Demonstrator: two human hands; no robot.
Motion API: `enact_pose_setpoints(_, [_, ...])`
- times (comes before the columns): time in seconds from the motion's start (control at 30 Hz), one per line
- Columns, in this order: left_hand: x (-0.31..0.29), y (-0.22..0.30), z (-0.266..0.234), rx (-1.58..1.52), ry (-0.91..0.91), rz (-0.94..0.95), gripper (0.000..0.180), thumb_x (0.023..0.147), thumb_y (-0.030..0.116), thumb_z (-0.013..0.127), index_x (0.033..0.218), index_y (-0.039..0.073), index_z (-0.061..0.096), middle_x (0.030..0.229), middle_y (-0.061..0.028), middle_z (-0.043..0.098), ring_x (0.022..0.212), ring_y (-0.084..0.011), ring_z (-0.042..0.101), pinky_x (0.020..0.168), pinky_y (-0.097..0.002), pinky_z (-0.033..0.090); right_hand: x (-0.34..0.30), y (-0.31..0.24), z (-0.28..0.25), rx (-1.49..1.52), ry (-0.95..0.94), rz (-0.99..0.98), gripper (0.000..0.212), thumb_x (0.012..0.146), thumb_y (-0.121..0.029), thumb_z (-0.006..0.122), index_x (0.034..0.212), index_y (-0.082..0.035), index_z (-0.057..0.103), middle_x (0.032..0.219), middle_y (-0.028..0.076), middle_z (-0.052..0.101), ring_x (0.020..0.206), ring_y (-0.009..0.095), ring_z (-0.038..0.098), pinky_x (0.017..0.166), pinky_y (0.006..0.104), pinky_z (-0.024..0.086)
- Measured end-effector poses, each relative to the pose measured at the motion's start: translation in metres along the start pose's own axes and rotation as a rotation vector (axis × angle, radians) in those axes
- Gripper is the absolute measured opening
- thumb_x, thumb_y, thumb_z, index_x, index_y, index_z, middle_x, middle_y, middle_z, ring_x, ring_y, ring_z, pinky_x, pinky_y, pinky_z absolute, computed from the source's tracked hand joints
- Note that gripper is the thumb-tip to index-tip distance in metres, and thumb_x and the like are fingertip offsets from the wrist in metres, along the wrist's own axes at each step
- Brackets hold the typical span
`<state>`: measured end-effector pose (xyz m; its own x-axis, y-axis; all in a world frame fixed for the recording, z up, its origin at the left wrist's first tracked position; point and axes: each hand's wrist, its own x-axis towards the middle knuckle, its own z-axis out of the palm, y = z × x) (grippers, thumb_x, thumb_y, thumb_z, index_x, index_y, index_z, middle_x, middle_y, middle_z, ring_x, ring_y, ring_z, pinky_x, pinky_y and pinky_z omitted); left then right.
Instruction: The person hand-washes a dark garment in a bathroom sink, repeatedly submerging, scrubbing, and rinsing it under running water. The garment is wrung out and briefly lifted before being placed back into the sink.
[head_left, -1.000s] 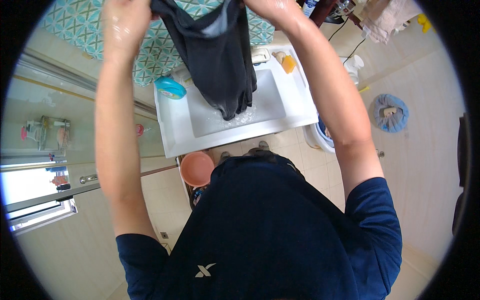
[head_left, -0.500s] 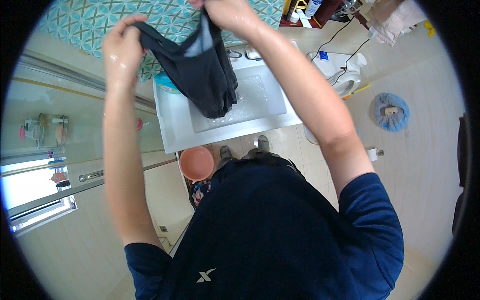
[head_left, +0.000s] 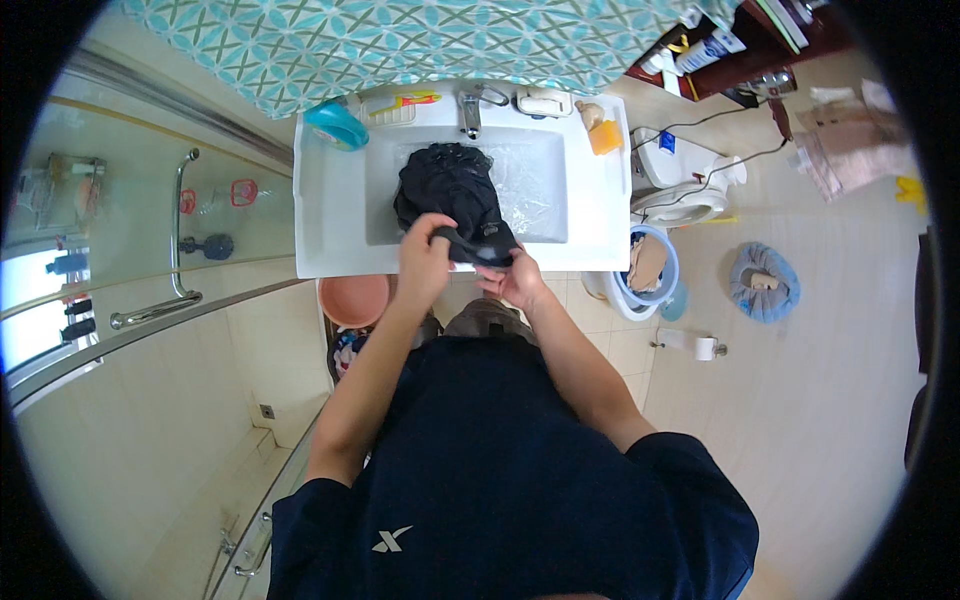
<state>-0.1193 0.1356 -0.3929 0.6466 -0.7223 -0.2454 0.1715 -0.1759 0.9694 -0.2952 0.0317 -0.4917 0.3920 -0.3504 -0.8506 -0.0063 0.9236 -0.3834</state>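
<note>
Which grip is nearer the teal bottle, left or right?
Left. The left grip is at the sink's front edge, toward the person and right of the teal bottle; the right grip is farther right along that edge.

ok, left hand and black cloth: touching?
Touching. The head view shows the left hand gripping the near part of the black cloth between thumb and fingers.

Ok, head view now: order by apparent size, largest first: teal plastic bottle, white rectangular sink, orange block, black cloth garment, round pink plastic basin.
1. White rectangular sink
2. Black cloth garment
3. Round pink plastic basin, partly hidden by the sink's edge
4. Teal plastic bottle
5. Orange block, clearly smallest
</note>
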Motion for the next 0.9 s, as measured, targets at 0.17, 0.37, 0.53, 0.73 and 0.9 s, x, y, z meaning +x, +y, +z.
enact_pose_setpoints(0.17, [-0.031, -0.026, 0.027, 0.0, -0.235, -0.173, 0.023, 0.099, -0.001, 0.055, 0.118, 0.006, 0.065, 0.104, -0.0062, 0.067, 0.083, -0.0143, 0.067, 0.066, -0.0282, 0.058, -0.023, -0.015, 0.01, 0.292, -0.427, 0.052, 0.068, 0.103, -0.049, 0.037, 0.16, -0.013, 0.038, 0.155, 0.02, 0.052, 0.136, 0.042, 0.055, 0.112, 0.0599, 0.046])
enact_pose_setpoints(0.37, [-0.04, -0.044, 0.039, 0.094, -0.425, 0.044, 0.043, 0.096, 0.003, 0.061, 0.138, 0.006, 0.048, 0.098, -0.0112, 0.069, 0.084, -0.0198, 0.071, 0.073, -0.0318, 0.058, -0.033, -0.04, 0.055, -0.344, -0.117, -0.134, 0.047, 0.092, -0.006, 0.068, 0.138, 0.0, 0.056, 0.103, 0.008, 0.065, 0.085, 0.016, 0.065, 0.074, 0.0313, 0.056])
enact_pose_setpoints(0.53, [-0.033, -0.052, -0.012, -0.544, -0.063, -0.625, 0.049, 0.102, 0.048, 0.06, 0.134, 0.011, 0.054, 0.102, -0.0141, 0.071, 0.09, -0.0231, 0.074, 0.076, -0.0372, 0.061, -0.048, -0.082, 0.103, -0.37, 0.128, -0.394, 0.036, 0.087, 0.003, 0.054, 0.121, 0.006, 0.061, 0.1, 0.012, 0.07, 0.084, 0.02, 0.068, 0.073, 0.0303, 0.058])
enact_pose_setpoints(0.73, [0.04, -0.1, 0.012, -1.473, 0.056, -1.015, 0.091, 0.099, 0.081, 0.038, 0.16, 0.012, 0.042, 0.155, -0.0264, 0.048, 0.144, -0.0397, 0.048, 0.12, -0.0559, 0.039, -0.139, -0.123, 0.16, -0.465, -0.307, -0.593, 0.042, 0.078, 0.005, 0.049, 0.117, 0.003, 0.064, 0.102, 0.005, 0.069, 0.09, 0.014, 0.065, 0.086, 0.0252, 0.053])
enact_pose_setpoints(0.9, [0.116, -0.148, 0.068, -1.903, -0.034, -0.188, 0.087, 0.101, 0.078, 0.033, 0.16, 0.016, 0.045, 0.16, -0.0133, 0.049, 0.145, -0.039, 0.047, 0.124, -0.057, 0.034, -0.166, -0.144, 0.142, -0.666, -0.307, -0.543, 0.048, 0.064, -0.003, 0.054, 0.111, 0.003, 0.065, 0.099, 0.002, 0.068, 0.09, 0.01, 0.062, 0.086, 0.021, 0.048])
